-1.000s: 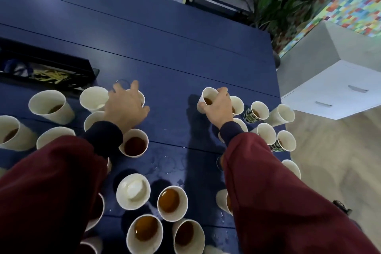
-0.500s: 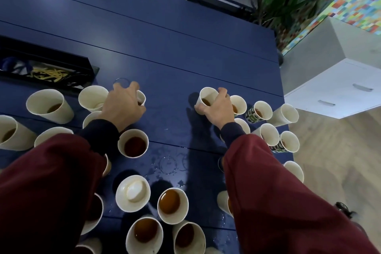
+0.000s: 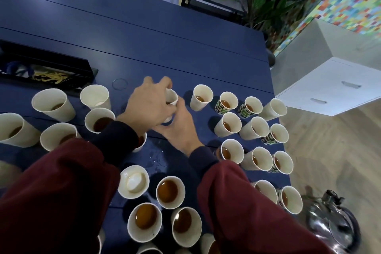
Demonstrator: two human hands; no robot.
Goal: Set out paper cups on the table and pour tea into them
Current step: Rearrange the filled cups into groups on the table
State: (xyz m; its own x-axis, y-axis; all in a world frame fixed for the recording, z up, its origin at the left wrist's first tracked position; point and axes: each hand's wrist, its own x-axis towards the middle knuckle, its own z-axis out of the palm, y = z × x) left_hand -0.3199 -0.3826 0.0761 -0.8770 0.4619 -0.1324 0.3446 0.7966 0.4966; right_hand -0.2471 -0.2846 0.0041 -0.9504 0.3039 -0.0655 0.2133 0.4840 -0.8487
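Cup (image 3: pixel 172 97): centre of tabletop (image 3: pixel 185 51), among other cups (image 3: pixel 167 192). Left grip (image 3: pixel 150 105) curls over its side and right grip (image 3: pixel 179 128) clasps its base, probably two-handed against spilling. Kettle (image 3: pixel 334 222): untouched.

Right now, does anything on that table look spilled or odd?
Yes. Clear droplets and a wet patch lie on the dark blue table between the person's sleeves, and a wet ring marks it farther back. One white paper cup near the front holds a pale white lump, not brown tea.
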